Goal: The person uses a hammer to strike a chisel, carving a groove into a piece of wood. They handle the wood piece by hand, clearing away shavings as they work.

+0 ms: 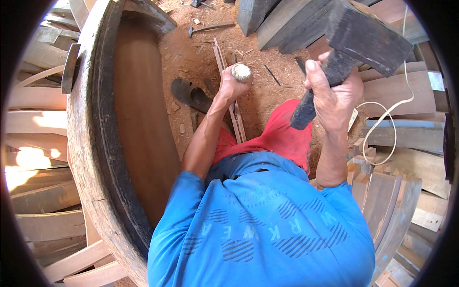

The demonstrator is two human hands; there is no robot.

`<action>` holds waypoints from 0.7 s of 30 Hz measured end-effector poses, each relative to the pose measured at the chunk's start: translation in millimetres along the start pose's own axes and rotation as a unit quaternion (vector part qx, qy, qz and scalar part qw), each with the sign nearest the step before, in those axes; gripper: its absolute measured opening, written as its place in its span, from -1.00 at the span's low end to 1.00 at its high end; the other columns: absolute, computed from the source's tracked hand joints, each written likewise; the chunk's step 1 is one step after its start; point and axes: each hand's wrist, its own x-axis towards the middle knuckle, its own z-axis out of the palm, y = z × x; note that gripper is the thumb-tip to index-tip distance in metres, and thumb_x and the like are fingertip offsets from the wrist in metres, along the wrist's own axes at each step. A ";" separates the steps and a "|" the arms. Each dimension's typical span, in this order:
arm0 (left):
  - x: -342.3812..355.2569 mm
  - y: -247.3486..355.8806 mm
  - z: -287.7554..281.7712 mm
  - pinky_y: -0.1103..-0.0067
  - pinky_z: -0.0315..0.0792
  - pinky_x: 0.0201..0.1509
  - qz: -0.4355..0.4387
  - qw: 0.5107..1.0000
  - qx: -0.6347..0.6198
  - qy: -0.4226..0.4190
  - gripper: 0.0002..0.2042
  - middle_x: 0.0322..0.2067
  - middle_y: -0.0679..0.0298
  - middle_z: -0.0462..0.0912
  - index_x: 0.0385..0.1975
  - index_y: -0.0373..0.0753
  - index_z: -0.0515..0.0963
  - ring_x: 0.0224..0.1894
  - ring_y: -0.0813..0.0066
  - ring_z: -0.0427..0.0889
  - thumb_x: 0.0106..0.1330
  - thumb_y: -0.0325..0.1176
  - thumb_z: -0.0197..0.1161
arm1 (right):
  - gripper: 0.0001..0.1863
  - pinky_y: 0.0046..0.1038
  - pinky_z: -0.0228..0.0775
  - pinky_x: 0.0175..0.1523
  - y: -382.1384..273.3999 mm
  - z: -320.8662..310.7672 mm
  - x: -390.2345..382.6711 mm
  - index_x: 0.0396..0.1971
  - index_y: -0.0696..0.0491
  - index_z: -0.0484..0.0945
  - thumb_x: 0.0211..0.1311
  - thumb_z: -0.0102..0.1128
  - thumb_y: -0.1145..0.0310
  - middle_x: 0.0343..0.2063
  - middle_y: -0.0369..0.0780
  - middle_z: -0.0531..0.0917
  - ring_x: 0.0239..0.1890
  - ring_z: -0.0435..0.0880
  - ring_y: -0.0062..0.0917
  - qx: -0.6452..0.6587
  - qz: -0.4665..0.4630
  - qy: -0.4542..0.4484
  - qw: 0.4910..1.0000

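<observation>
My left hand (230, 87) is closed round an upright tool with a round wooden handle (241, 72), which looks like a chisel. Its pale, battered end faces up, and the blade is hidden beneath the fist. Below that hand a long, narrow strip of reddish wood (236, 122) runs between my legs. Raised on the right, my right hand (338, 93) grips the short, dark handle of a mallet (370, 40). The mallet's blocky black head is up in the air, well apart from the chisel.
A large curved timber (98, 143) stands along the left. Stacked boards (401, 91) and a looped white cord (393, 112) are on the right. On the shavings-covered floor lie a hammer-like tool (213, 27) and a dark sandal (184, 92).
</observation>
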 end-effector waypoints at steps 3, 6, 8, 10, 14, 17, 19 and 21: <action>0.7 -0.7 -4.3 0.50 0.55 -0.32 0.019 1.000 0.003 0.007 -0.85 -0.54 0.20 0.66 -0.40 -0.31 0.61 -0.46 0.51 0.64 0.15 -0.37 0.39 | -0.79 -0.61 0.45 -0.45 -4.0 -4.9 -1.2 -0.24 0.17 0.52 0.27 0.40 0.47 -0.53 -0.30 0.64 -0.55 0.60 -0.70 0.036 0.005 0.016 0.999; -0.7 -0.4 -1.8 0.50 0.55 -0.33 0.020 1.000 0.000 -0.002 -0.86 -0.55 0.20 0.65 -0.41 -0.30 0.60 -0.47 0.51 0.63 0.14 -0.38 0.38 | -0.79 -0.61 0.44 -0.44 -3.4 -13.3 1.9 -0.22 0.17 0.53 0.27 0.41 0.46 -0.52 -0.28 0.65 -0.55 0.61 -0.70 0.031 -0.001 0.006 0.999; 0.3 6.2 -2.0 0.52 0.55 -0.30 0.009 1.000 0.017 -0.020 -0.87 -0.54 0.24 0.65 -0.41 -0.30 0.60 -0.45 0.55 0.62 0.16 -0.39 0.39 | -0.78 -0.61 0.44 -0.43 -0.9 -17.4 3.4 -0.22 0.17 0.53 0.27 0.41 0.45 -0.52 -0.28 0.66 -0.55 0.61 -0.70 0.037 -0.003 0.010 0.999; 0.3 12.3 -3.8 0.58 0.56 -0.26 -0.008 0.998 0.052 -0.041 -0.88 -0.51 0.33 0.67 -0.41 -0.30 0.61 -0.41 0.64 0.62 0.19 -0.41 0.40 | -0.78 -0.61 0.44 -0.42 -0.2 -20.1 4.1 -0.22 0.17 0.54 0.27 0.42 0.45 -0.52 -0.27 0.67 -0.55 0.61 -0.70 0.036 0.000 0.012 0.999; 4.2 -3.3 0.9 0.60 0.53 -0.29 -0.009 0.999 0.016 -0.028 -0.89 -0.52 0.36 0.65 -0.41 -0.28 0.59 -0.42 0.67 0.59 0.20 -0.42 0.39 | -0.79 -0.61 0.44 -0.42 -1.7 -21.7 4.6 -0.24 0.17 0.54 0.27 0.42 0.44 -0.52 -0.27 0.67 -0.55 0.61 -0.71 0.018 0.005 0.009 1.000; 6.6 -4.6 2.1 0.61 0.52 -0.31 -0.008 0.999 0.028 -0.027 -0.89 -0.52 0.39 0.64 -0.40 -0.28 0.59 -0.42 0.69 0.57 0.20 -0.43 0.39 | -0.79 -0.60 0.44 -0.42 -1.0 -22.4 2.9 -0.24 0.16 0.54 0.27 0.41 0.44 -0.52 -0.27 0.67 -0.55 0.61 -0.71 0.017 0.021 0.010 1.000; 7.3 -4.9 2.8 0.62 0.52 -0.32 -0.013 0.999 0.033 -0.030 -0.90 -0.52 0.39 0.64 -0.40 -0.28 0.59 -0.43 0.69 0.57 0.19 -0.43 0.38 | -0.80 -0.60 0.43 -0.43 0.1 -21.2 1.8 -0.24 0.16 0.54 0.28 0.41 0.44 -0.51 -0.27 0.67 -0.55 0.60 -0.71 0.024 0.035 0.013 0.999; 6.0 -6.0 4.3 0.62 0.51 -0.33 -0.022 0.999 0.019 -0.036 -0.90 -0.52 0.39 0.64 -0.41 -0.27 0.59 -0.43 0.70 0.57 0.18 -0.44 0.38 | -0.81 -0.60 0.42 -0.43 2.2 -18.4 0.9 -0.24 0.15 0.55 0.28 0.41 0.45 -0.50 -0.27 0.67 -0.55 0.60 -0.71 0.036 0.047 0.015 0.998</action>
